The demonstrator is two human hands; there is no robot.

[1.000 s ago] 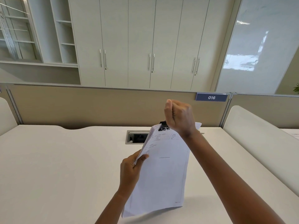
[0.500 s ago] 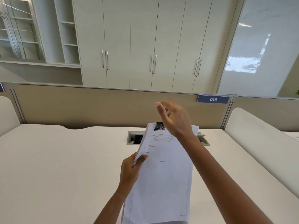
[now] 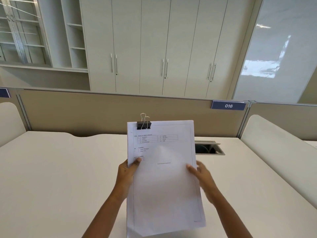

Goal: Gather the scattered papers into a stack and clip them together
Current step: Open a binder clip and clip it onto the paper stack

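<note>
an off-white desk (image 3: 60, 177) is bounded along its far edge by a beige partition (image 3: 103, 114); a cable hatch (image 3: 209, 149) is set open near that edge.

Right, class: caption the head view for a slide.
Left hand and right hand hold up paper stack, binder clip attached.

A single head-worn wide-angle view looks forward and slightly down over the desk (image 3: 51, 169); close above the hands (image 3: 126, 176); facing the cabinets (image 3: 164, 48).
</note>
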